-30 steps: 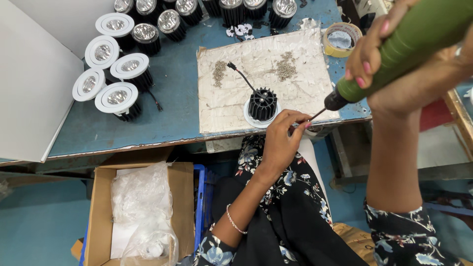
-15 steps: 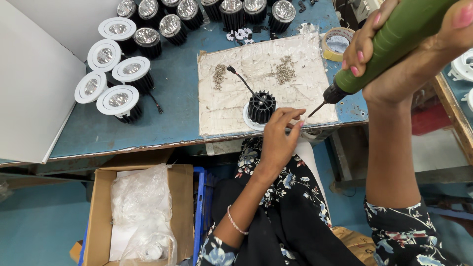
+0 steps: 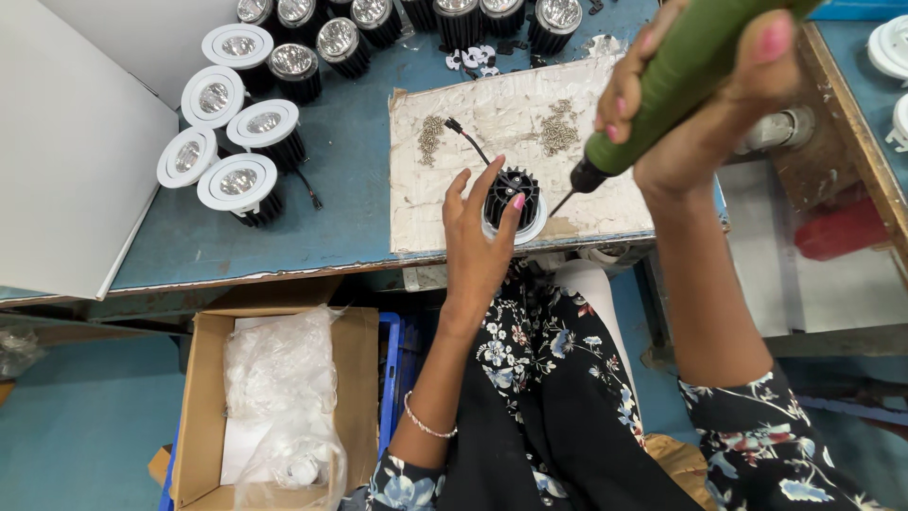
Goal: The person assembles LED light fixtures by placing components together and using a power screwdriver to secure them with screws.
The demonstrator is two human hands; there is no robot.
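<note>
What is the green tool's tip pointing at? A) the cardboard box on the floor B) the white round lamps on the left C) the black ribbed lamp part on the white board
C: the green tool in the right hand angles its tip down at the black ribbed lamp part, which the left hand steadies on the white board.

Blue worktable (image 3: 359, 170). Four white-rimmed downlights (image 3: 232, 128) clustered far left; row of black finned lamps (image 3: 445, 14) along far edge. White panel (image 3: 66, 142) leaning at left. Two small screw piles (image 3: 558, 128) on pale board (image 3: 492, 114). Near left, open cardboard box (image 3: 194, 407) holding crumpled clear plastic bags (image 3: 284, 397).
</note>
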